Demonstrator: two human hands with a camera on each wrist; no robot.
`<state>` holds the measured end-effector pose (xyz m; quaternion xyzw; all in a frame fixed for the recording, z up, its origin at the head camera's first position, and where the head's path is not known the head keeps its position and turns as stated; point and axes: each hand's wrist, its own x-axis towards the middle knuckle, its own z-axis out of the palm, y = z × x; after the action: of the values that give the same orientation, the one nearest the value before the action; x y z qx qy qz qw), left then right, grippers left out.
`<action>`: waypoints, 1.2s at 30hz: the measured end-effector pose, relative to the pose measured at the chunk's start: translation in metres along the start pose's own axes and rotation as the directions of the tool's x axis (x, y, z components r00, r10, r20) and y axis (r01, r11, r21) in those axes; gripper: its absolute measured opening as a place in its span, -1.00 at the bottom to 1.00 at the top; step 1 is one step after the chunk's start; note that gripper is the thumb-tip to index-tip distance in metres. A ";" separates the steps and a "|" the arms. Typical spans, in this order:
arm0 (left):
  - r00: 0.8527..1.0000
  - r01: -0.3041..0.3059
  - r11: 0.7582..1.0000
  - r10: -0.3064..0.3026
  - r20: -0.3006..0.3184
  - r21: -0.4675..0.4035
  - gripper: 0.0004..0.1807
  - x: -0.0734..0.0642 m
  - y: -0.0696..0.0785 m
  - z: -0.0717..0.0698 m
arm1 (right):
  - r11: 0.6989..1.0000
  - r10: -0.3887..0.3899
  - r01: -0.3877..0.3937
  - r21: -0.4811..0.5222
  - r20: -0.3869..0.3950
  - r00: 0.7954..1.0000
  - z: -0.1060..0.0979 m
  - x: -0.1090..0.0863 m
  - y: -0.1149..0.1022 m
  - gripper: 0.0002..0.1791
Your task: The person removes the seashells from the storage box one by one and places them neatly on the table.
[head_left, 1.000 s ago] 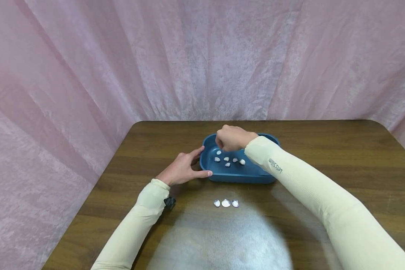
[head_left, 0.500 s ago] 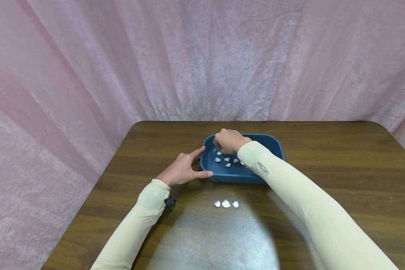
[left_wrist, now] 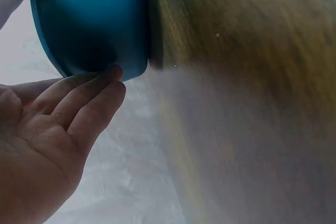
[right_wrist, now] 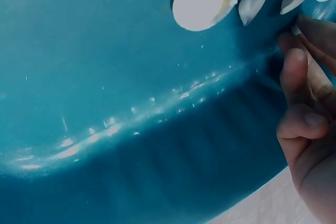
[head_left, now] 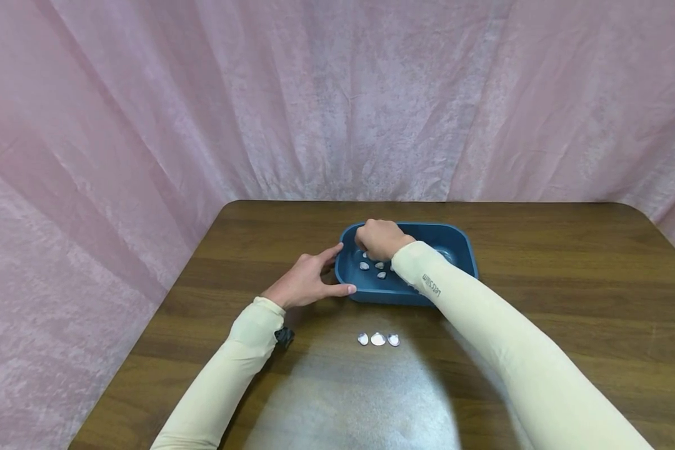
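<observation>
My left hand [head_left: 304, 281] is spread at the left end of a blue plastic tub [head_left: 396, 297]. Its thumb lies at the front corner; in the left wrist view the straight fingers [left_wrist: 97, 100] touch the tub's end wall. Reaching inside the tub, my right hand [head_left: 379, 240] has curled fingers, with thumb and index fingertip close together low over the floor. Whether a shell is between these tips I cannot tell. Small white seashells [head_left: 364, 266] lie around there, some covered by the hand and sleeve. A larger, rounded seashell [right_wrist: 205, 1] shows in the right wrist view.
Three pale seashells [head_left: 378, 339] lie in a row on the brown wooden table [head_left: 568, 275], in front of the tub. A pink curtain [head_left: 337, 106] hangs behind the table. Bright glare falls on the tabletop near its front.
My right hand has come lower into the tub and slightly nearer, its forearm swinging left over some of the shells. The left hand has stayed at the tub's end.
</observation>
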<state>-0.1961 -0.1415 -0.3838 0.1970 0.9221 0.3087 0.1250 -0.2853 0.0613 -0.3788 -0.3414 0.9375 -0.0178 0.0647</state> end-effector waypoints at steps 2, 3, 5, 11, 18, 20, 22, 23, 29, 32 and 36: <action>1.000 0.000 1.000 0.000 0.001 -0.005 0.13 0.000 0.000 0.000 | 1.000 0.007 -0.007 -0.003 0.002 1.000 0.001 0.000 0.000 -0.90; 1.000 -0.001 1.000 0.001 0.001 -0.006 0.13 0.001 0.000 0.000 | 1.000 0.010 -0.010 -0.004 0.001 1.000 0.002 0.000 0.000 -0.90; 1.000 -0.003 1.000 0.002 -0.001 -0.008 0.13 0.001 0.000 0.000 | 1.000 0.019 -0.019 -0.005 0.000 1.000 0.002 0.000 0.000 -0.89; 1.000 0.005 1.000 -0.005 0.001 -0.002 0.12 0.000 0.000 0.000 | 0.999 0.038 -0.038 -0.007 0.009 0.999 0.003 0.001 -0.001 -0.85; 1.000 -0.007 1.000 0.007 0.004 -0.002 0.12 0.000 0.001 0.000 | 0.997 0.020 -0.020 -0.070 -0.003 1.000 0.002 -0.002 -0.006 -0.89; 1.000 -0.009 1.000 0.009 0.004 -0.001 0.12 0.000 0.001 0.000 | 0.995 -0.005 0.005 -0.102 -0.009 1.000 0.002 -0.002 -0.007 -0.89; 1.000 -0.014 1.000 0.014 0.003 -0.003 0.12 0.000 0.001 -0.001 | 0.990 -0.033 0.031 -0.135 -0.013 0.999 0.002 -0.003 -0.007 -0.88; 1.000 -0.017 1.000 0.017 0.002 -0.003 0.12 0.000 0.001 -0.001 | 0.988 -0.047 0.045 -0.149 -0.015 0.999 0.002 -0.003 -0.007 -0.88; 1.000 -0.025 1.000 0.025 -0.003 -0.002 0.12 -0.002 0.001 -0.001 | 0.981 -0.103 0.099 -0.166 -0.012 0.995 0.002 -0.003 -0.005 -0.87; 1.000 -0.028 1.000 0.028 -0.003 0.000 0.13 -0.002 0.000 -0.001 | 0.980 -0.106 0.103 -0.170 -0.010 0.994 0.002 -0.001 -0.004 -0.87; 1.000 -0.028 1.000 0.028 -0.001 -0.007 0.12 -0.001 0.000 -0.001 | 0.971 -0.125 0.123 -0.203 0.007 0.992 0.001 -0.001 -0.006 -0.86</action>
<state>-0.1956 -0.1428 -0.3828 0.2091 0.9183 0.3135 0.1210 -0.2805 0.0575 -0.3789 -0.4040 0.9115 0.0728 0.0257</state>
